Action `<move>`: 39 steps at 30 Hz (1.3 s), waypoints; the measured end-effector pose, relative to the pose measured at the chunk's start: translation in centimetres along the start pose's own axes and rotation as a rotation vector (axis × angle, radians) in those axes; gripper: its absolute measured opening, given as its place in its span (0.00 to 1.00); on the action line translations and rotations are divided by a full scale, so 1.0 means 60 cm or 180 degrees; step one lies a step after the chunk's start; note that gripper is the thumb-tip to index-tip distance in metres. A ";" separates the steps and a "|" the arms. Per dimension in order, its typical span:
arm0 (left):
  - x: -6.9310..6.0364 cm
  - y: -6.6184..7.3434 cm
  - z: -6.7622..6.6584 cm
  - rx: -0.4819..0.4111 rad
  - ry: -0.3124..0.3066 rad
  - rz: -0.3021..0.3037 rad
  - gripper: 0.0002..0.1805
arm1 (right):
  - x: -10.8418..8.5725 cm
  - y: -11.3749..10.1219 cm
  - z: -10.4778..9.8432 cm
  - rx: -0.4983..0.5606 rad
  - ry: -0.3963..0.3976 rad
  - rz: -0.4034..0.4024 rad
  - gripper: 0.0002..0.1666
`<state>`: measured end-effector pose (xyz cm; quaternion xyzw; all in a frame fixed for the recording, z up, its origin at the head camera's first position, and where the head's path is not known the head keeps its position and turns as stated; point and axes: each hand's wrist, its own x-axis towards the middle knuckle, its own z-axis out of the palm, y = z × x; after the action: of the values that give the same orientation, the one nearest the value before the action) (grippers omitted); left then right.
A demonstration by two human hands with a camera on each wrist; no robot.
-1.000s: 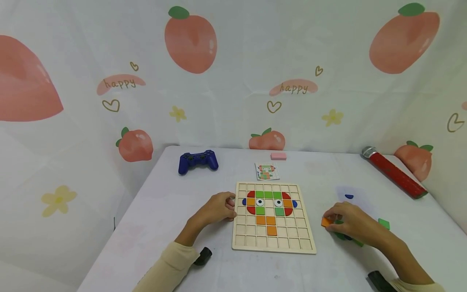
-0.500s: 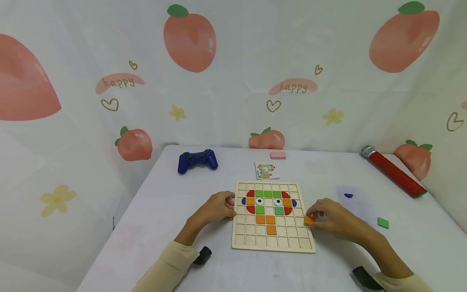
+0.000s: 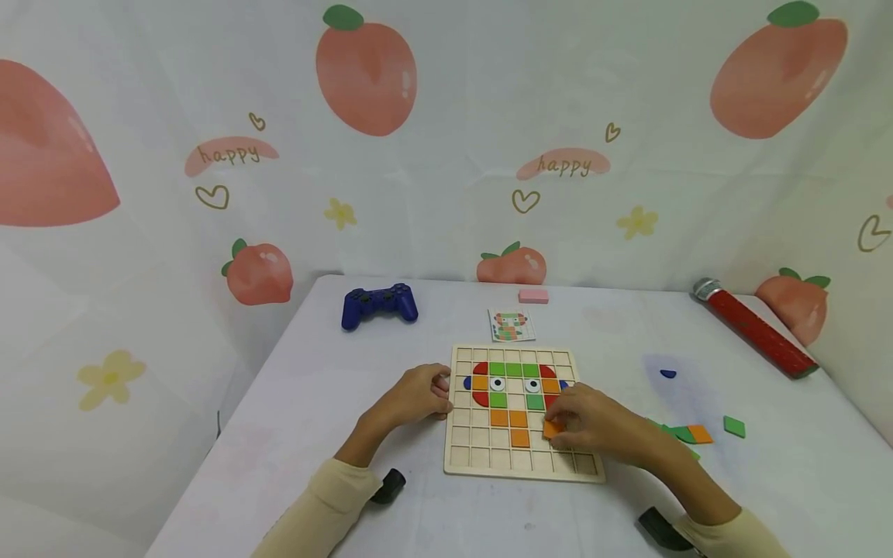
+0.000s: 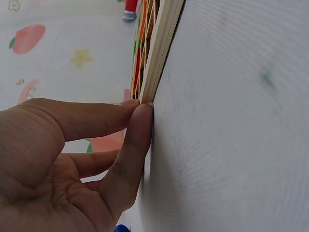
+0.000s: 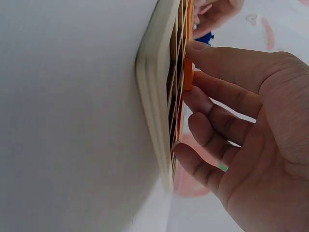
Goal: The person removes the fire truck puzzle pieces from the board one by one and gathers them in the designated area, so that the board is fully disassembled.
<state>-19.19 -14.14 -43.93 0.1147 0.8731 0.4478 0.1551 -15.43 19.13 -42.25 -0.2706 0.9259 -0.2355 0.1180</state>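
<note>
Being steadied, presumably, the wooden grid board (image 3: 519, 462) is pinched at its left edge by the left hand (image 3: 417, 397); over its right half, an orange tile (image 3: 552, 429) is grasped by the right hand (image 3: 603, 424).

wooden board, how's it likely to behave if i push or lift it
The wooden board looks stiff, since its edge runs straight. Pushed, it would probably slide rather than tip, lying wide and flat on the table. Tilted, it might shed the tiles sitting in its grid.
</note>
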 end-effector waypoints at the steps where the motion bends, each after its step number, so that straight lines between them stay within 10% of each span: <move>1: 0.000 0.000 0.000 -0.0009 -0.0002 -0.0002 0.35 | 0.002 -0.003 0.002 0.0001 -0.0014 -0.0027 0.14; 39: -0.001 0.002 0.000 -0.0121 -0.0017 -0.0027 0.34 | 0.008 -0.065 0.035 -0.0061 -0.0188 -0.0431 0.12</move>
<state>-19.10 -14.08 -43.83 0.1092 0.8645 0.4632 0.1616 -13.36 15.17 -42.14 -0.3405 0.9038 -0.2261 0.1266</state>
